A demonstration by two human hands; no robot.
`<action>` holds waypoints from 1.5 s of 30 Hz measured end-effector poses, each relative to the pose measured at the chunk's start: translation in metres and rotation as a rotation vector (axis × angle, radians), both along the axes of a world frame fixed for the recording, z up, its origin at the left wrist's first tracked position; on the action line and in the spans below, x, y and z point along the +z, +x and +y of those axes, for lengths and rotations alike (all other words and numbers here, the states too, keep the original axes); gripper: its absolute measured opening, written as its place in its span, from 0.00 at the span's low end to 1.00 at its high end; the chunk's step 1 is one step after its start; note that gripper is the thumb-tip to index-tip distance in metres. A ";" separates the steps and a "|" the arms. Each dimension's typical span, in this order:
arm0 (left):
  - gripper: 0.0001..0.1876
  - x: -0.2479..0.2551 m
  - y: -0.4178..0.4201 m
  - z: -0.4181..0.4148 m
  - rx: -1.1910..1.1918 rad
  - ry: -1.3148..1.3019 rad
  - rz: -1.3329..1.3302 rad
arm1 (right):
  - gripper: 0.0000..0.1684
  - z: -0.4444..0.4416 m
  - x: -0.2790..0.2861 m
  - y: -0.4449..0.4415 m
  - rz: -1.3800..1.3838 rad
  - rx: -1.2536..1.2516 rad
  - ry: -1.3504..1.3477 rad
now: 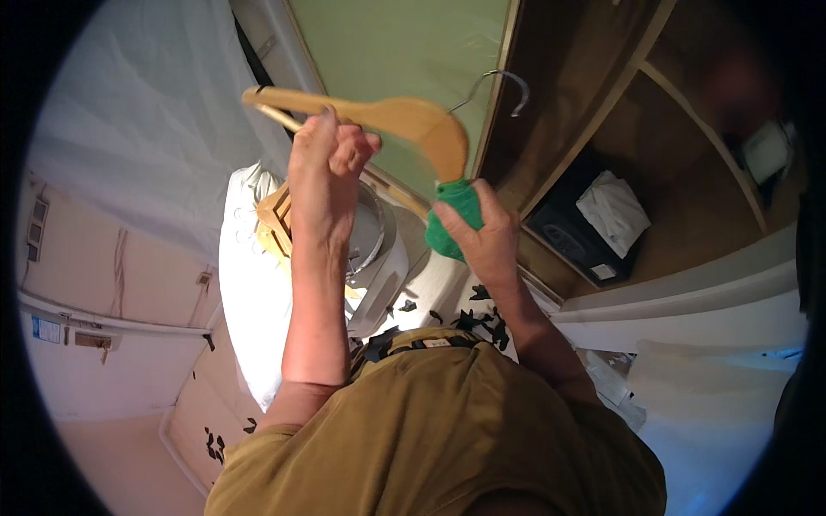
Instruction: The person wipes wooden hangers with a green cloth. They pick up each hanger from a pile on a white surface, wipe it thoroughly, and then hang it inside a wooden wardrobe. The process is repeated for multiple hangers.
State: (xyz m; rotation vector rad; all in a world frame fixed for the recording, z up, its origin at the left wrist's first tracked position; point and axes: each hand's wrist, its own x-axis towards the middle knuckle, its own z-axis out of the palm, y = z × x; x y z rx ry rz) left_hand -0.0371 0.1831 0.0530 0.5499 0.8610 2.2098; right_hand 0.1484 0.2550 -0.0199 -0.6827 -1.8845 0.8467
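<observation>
A wooden clothes hanger (397, 119) with a metal hook (510, 79) is held up in front of me, its hook pointing to the upper right. My left hand (329, 164) grips it along the left arm, near the thin lower bar. At the other end, my right hand (495, 235) pinches a green cloth (453, 219) against the hanger's right arm. The cloth covers that arm's tip. Below and left of the hanger, several more wooden hangers (274, 216) lie on a white padded surface (248, 309), partly hidden behind my left forearm.
On the right, a wooden cabinet (671, 148) holds a black safe (548, 232) with a folded white cloth (613, 213) on top. A grey round-topped container (371, 226) stands beyond my left wrist. Dark scraps (471, 319) lie scattered on the floor. A green panel (400, 45) rises ahead.
</observation>
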 end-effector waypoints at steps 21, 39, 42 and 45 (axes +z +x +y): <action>0.18 0.020 0.033 -0.002 0.698 -0.098 1.111 | 0.26 0.001 0.033 0.017 -0.206 0.101 0.418; 0.16 0.016 -0.006 -0.017 0.654 -0.189 0.738 | 0.32 0.034 0.041 0.037 -0.275 -0.098 0.703; 0.11 0.004 -0.010 -0.012 0.562 -0.167 0.842 | 0.31 0.044 0.041 0.040 -0.273 -0.093 0.726; 0.29 -0.006 -0.005 -0.013 0.800 -0.217 1.116 | 0.30 0.054 0.037 0.043 -0.258 -0.109 0.713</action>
